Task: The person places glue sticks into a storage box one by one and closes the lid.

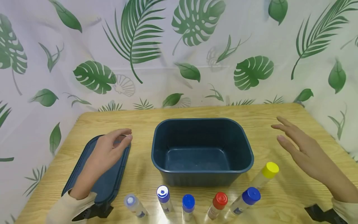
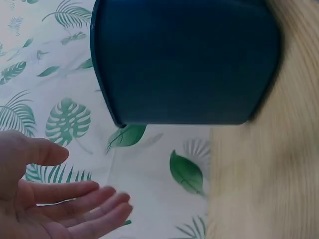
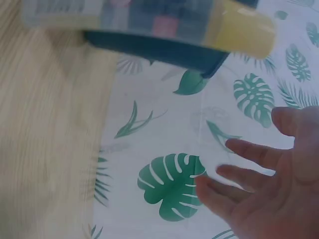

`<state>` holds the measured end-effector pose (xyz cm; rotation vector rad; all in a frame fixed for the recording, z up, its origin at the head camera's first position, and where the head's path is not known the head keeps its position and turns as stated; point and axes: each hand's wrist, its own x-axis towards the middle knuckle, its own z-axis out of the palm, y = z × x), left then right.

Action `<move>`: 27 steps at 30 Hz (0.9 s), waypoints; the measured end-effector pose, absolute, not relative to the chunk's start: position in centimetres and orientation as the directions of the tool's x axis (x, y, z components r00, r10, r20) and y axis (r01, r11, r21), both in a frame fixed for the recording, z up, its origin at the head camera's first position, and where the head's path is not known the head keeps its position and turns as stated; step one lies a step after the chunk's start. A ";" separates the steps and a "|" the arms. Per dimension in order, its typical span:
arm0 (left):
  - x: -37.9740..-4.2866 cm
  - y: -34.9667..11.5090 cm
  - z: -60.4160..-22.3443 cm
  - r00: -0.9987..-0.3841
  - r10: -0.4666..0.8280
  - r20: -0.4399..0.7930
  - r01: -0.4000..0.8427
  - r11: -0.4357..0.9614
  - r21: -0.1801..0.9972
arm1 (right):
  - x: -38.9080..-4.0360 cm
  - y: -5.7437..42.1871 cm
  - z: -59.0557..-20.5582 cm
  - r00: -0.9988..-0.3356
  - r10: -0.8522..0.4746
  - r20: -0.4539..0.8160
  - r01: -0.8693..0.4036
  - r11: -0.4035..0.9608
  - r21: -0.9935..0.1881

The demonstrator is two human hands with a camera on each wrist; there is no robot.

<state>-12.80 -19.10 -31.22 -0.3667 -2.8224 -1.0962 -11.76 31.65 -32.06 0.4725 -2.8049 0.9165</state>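
Note:
My left hand (image 1: 107,152) hovers over a dark blue lid (image 1: 107,186) at the left of the table, fingers loosely bent and holding nothing. On the other side, my right hand (image 1: 303,149) is held above the table with its fingers spread and nothing in them. Between the hands stands a deep dark blue bin (image 1: 202,179) with its top uncovered; its inside shows bare. Nearest the right hand is a clear bottle with a yellow cap (image 1: 270,170), beside the bin's front right corner. In the left wrist view the left hand (image 2: 60,194) is apart from the bin (image 2: 189,64).
Several small clear bottles stand in a row before the bin: one with a pale cap (image 1: 130,200), a blue-and-white top (image 1: 163,193), a blue cap (image 1: 188,202), a red cap (image 1: 220,200) and another blue cap (image 1: 251,196). A leaf-print cloth (image 1: 207,71) hangs behind the table.

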 end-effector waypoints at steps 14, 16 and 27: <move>-13.5 -16.8 -33.0 -0.867 0.468 -0.170 -0.169 0.045 0.985 | -7.7 31.4 -32.8 -0.833 -0.479 0.276 -0.528 0.542 -0.654; -13.4 -16.8 -33.3 -0.845 0.503 -0.183 -0.231 -0.034 0.972 | -7.5 31.2 -32.9 -0.815 -0.494 0.303 -0.555 0.516 -0.653; -12.7 -16.7 -34.0 -0.768 0.633 -0.100 -0.380 -0.325 0.866 | -7.5 30.9 -34.4 -0.828 -0.476 0.297 -0.528 0.479 -0.702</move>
